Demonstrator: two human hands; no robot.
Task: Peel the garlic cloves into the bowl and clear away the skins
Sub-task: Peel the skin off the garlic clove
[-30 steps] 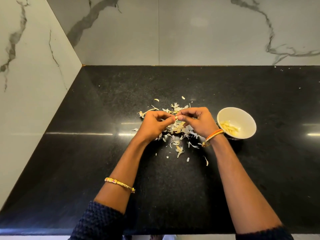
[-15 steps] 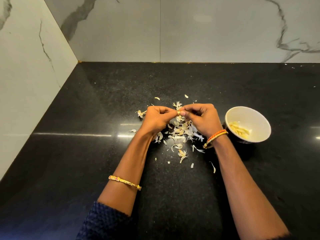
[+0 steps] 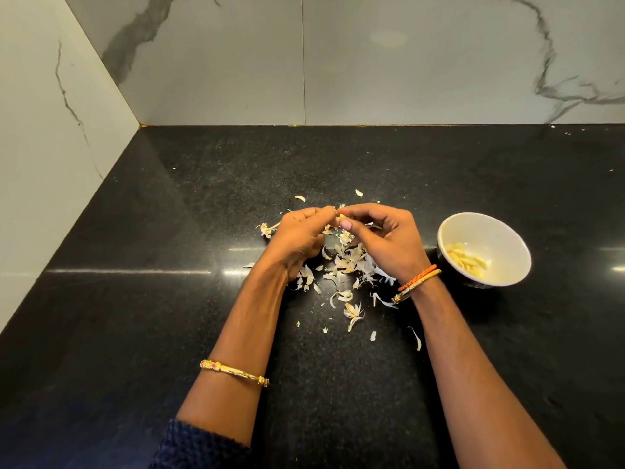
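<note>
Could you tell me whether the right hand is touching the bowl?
Apart. The head view shows bare black counter between the right hand and the bowl; the hand holds a clove instead.

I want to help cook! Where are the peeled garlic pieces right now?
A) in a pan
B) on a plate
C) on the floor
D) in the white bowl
D: the pale peeled cloves lie inside the white bowl, on the counter beside the right hand; only the papery skins are scattered on the black counter.
</note>
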